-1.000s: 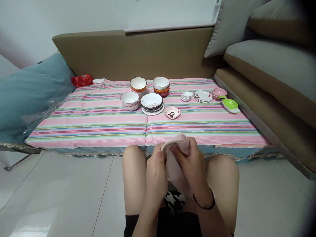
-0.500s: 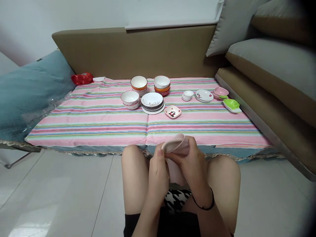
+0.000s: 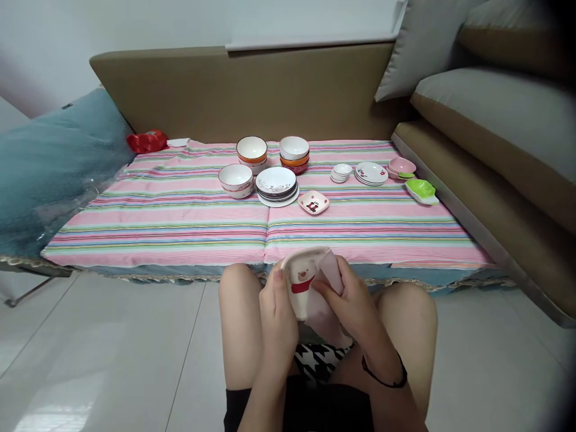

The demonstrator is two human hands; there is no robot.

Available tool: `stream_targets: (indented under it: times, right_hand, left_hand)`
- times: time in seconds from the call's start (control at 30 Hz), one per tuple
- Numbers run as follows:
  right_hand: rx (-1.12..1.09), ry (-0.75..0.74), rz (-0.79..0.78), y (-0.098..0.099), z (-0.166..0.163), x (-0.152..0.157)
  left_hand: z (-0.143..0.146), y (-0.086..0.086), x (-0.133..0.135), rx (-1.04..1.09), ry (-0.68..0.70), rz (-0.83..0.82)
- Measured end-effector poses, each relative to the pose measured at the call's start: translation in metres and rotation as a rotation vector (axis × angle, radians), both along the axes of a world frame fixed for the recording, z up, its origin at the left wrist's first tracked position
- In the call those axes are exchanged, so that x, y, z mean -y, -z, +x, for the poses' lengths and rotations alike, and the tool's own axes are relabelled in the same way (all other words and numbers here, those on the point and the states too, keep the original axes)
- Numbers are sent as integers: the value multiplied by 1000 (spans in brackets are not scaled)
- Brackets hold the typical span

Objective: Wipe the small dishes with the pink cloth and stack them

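Between the raised knees, near and central: a small white ceramic dish (image 3: 300,279) painted with a bear in a red scarf, stood on edge with its painted face tilted up toward the camera. The left hand (image 3: 275,303) is closed on the dish's left rim, thumb on the face side and fingers hidden behind. The right hand (image 3: 356,307) is closed on a pale pink cloth (image 3: 332,287), which it presses against the right part of the dish. The cloth covers that edge and hangs down below it. The dish thus lies directly left of the right hand and touches the cloth, and both hands are equally close to it.

Farther off, a pink striped fabric mat (image 3: 180,222) bears other crockery, all well apart from the hands:
- a stack of white patterned plates (image 3: 276,185) at centre
- a white bowl (image 3: 236,179) just left of that stack
- two stacks of orange-banded bowls (image 3: 294,151) behind it
- a small pink square dish (image 3: 314,203) nearest the person
- a pile of white saucers (image 3: 341,173) to the right
- a green leaf-shaped dish (image 3: 420,191) at far right
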State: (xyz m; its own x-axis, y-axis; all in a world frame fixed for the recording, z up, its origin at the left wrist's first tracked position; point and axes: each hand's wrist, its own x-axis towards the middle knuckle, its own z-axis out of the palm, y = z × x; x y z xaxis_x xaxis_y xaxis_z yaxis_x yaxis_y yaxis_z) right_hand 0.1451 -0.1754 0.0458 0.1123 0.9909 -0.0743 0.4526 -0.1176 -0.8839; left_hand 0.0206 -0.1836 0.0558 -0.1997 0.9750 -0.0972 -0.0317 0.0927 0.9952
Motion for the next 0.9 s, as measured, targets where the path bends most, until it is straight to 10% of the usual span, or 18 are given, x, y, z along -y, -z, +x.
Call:
stream_targets:
  times: [0.57, 0.9]
  right_hand:
    - [83, 48, 153, 7, 12, -1]
    - [222, -289, 180, 20, 35, -4]
  left_hand:
    - [-9, -10, -3, -107, 206, 35]
    - [-33, -6, -15, -139, 619, -149]
